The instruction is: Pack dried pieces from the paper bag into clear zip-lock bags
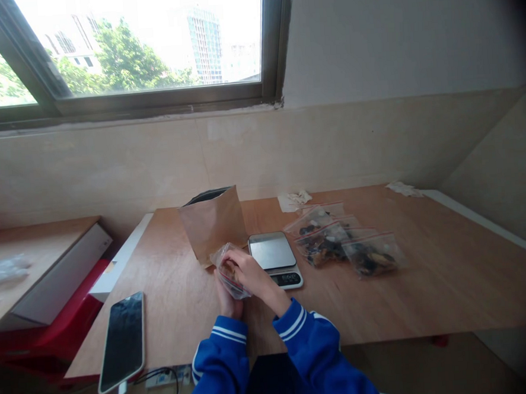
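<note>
While the left hand [228, 299] holds the clear, red-edged plastic bag [229, 284] from below, the right hand [250, 273] bends over it from the right, fingers drawn together; whether they pinch anything, I cannot tell. The bag slants down rightward, before the upright brown paper pouch [215, 225], left of the white, silver-topped scale [273, 251].

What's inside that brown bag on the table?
At the open top of the brown bag, only dark lining shows. Its front covers the rest, so I can't tell what's inside, if anything.
</note>
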Motion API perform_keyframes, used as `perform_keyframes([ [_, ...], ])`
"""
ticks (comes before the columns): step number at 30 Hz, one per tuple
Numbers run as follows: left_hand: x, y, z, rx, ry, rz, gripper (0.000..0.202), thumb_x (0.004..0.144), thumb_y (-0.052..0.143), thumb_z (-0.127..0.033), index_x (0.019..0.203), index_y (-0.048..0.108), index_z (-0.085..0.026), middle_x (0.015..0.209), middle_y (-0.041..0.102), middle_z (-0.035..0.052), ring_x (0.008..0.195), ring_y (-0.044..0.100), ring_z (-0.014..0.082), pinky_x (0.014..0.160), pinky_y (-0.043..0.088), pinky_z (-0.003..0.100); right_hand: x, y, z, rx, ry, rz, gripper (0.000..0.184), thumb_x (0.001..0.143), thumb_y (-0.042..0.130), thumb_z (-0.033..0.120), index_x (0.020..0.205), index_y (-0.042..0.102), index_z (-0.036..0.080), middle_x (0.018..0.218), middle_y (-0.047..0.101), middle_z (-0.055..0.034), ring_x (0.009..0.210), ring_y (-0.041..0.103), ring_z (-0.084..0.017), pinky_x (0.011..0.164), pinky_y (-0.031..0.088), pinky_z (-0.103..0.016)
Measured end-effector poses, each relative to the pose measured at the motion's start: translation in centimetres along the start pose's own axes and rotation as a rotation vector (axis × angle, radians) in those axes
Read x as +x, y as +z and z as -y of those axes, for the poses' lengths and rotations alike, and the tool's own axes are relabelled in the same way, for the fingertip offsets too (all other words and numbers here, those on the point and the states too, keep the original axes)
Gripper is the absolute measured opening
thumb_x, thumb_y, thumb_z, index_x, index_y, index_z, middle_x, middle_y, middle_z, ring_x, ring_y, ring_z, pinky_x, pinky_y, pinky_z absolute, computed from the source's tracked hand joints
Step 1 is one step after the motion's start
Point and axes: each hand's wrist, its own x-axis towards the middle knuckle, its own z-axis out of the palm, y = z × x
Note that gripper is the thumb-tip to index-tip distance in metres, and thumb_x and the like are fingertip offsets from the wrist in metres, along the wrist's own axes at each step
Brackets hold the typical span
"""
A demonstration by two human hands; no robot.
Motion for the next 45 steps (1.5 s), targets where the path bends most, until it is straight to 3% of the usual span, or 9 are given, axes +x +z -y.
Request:
perform_keyframes([
  [6,-0.6,0.7,-0.5,-0.061,-0.071,-0.087,0.027,0.092,0.041,-0.025,0.101,0.065,-0.018,0.108,0.066,0.0065,0.102,0.062,0.0175,0.084,0.052,0.027,0.3,-0.9,0.3,0.078,-0.013,0.037,0.023,0.088,0.043,0.006,0.096,0.061,0.018,0.099,0.064,-0.0053,0.095,0.060,-0.016,0.087,0.044,-0.028],
  [15,-0.9,0.6,-1.0,-0.009,-0.161,0.004,0.037,0.090,0.047,-0.037,0.118,0.061,-0.019,0.117,0.064,0.0084,0.097,0.064,0.0217,0.074,0.055,0.030,1.3,-2.2,0.6,0.232,0.020,-0.278,0.015,0.089,0.047,0.020,0.096,0.061,0.020,0.095,0.066,-0.0035,0.092,0.062,-0.016,0.086,0.048,-0.030],
  [23,-0.6,0.0,-0.9,-0.009,-0.210,-0.022,0.044,0.091,0.040,-0.044,0.124,0.057,-0.020,0.122,0.061,0.0110,0.099,0.065,0.0240,0.081,0.054,0.039,9.8,-7.6,4.8,0.170,-0.222,-0.522,0.014,0.093,0.045,0.028,0.097,0.055,0.020,0.095,0.064,-0.0036,0.091,0.060,-0.015,0.086,0.047,-0.028],
  [26,-0.7,0.0,-0.8,-0.003,-0.207,-0.036,0.044,0.090,0.041,-0.044,0.123,0.058,-0.019,0.121,0.063,0.0114,0.093,0.067,0.0244,0.081,0.055,0.041,14.0,-8.0,5.8,0.007,-0.310,-0.456,0.017,0.095,0.037,0.022,0.099,0.054,0.020,0.100,0.060,-0.0036,0.095,0.057,-0.013,0.090,0.044,-0.026],
  [30,-0.8,0.0,-0.8,-0.018,-0.202,-0.032,0.041,0.090,0.042,-0.043,0.120,0.060,-0.019,0.115,0.066,0.0110,0.089,0.068,0.0243,0.080,0.055,0.041,16.9,-5.8,4.7,-0.204,-0.355,-0.257,0.026,0.093,0.032,0.009,0.102,0.054,0.019,0.102,0.056,-0.0056,0.100,0.052,-0.014,0.091,0.043,-0.025],
  [33,-0.8,-0.1,-0.8,-0.031,-0.201,-0.006,0.039,0.091,0.042,-0.041,0.117,0.061,-0.018,0.112,0.067,0.0103,0.088,0.068,0.0224,0.079,0.055,0.037,17.0,-3.9,3.0,-0.291,-0.352,-0.089,0.033,0.086,0.032,0.000,0.103,0.055,0.017,0.102,0.054,-0.0061,0.100,0.050,-0.015,0.093,0.042,-0.026],
  [36,-0.9,0.0,-0.8,-0.026,-0.211,-0.013,0.039,0.093,0.039,-0.040,0.115,0.061,-0.017,0.110,0.068,0.0106,0.090,0.068,0.0216,0.081,0.055,0.037,16.5,-3.0,1.9,-0.246,-0.321,-0.078,0.032,0.085,0.033,-0.001,0.103,0.054,0.015,0.101,0.055,-0.0071,0.098,0.051,-0.016,0.092,0.042,-0.028],
  [41,-1.1,0.3,-0.9,-0.032,-0.193,-0.036,0.036,0.092,0.041,-0.036,0.113,0.062,-0.017,0.113,0.067,0.0106,0.094,0.067,0.0228,0.086,0.054,0.038,15.9,-3.5,2.7,-0.136,-0.289,0.006,0.024,0.089,0.033,0.007,0.106,0.049,0.014,0.092,0.057,-0.0040,0.083,0.055,-0.013,0.081,0.045,-0.025],
  [45,-1.1,0.2,-1.0,-0.015,-0.197,-0.028,0.037,0.090,0.043,-0.041,0.111,0.064,-0.019,0.115,0.066,0.0088,0.088,0.068,0.0240,0.080,0.056,0.041,15.2,-4.0,3.5,-0.282,-0.240,0.043,0.025,0.090,0.038,0.013,0.115,0.039,0.014,0.086,0.058,-0.0028,0.069,0.055,-0.014,0.069,0.044,-0.026],
])
